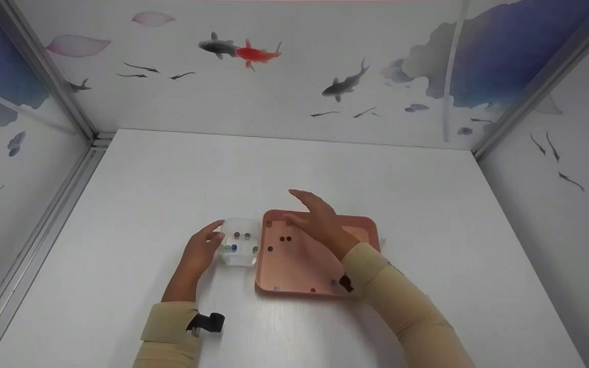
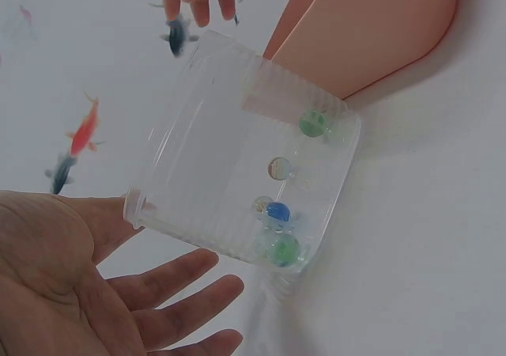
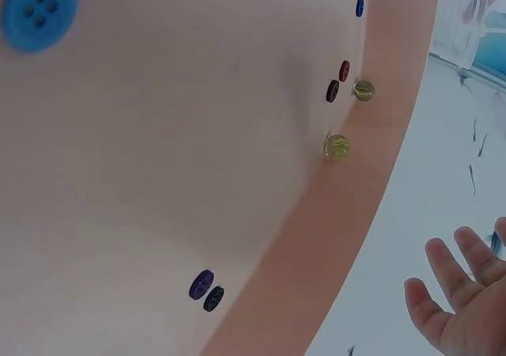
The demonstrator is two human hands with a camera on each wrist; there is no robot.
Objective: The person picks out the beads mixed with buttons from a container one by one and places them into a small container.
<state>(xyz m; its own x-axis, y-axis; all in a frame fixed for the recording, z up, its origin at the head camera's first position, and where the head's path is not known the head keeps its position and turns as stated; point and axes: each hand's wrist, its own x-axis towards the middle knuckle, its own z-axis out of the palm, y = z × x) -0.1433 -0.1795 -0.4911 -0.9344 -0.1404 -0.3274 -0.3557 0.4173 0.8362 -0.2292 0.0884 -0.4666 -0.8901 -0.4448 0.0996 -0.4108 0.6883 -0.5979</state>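
Observation:
A clear plastic container stands left of a pink tray. Several glass marbles lie inside it, including a blue marble and a green marble. My left hand is against the container's left side, its fingers extended rather than wrapped around. Over the tray's back part, my right hand hovers with fingers spread and nothing visible in them. Two yellowish marbles rest by the tray wall in the right wrist view. A blue button and small dark buttons lie on the tray floor.
Both container and tray sit on a white table. A white back wall printed with fish rises behind it, with side walls at left and right. Along the tray's front edge lie a red piece and a pale bluish piece.

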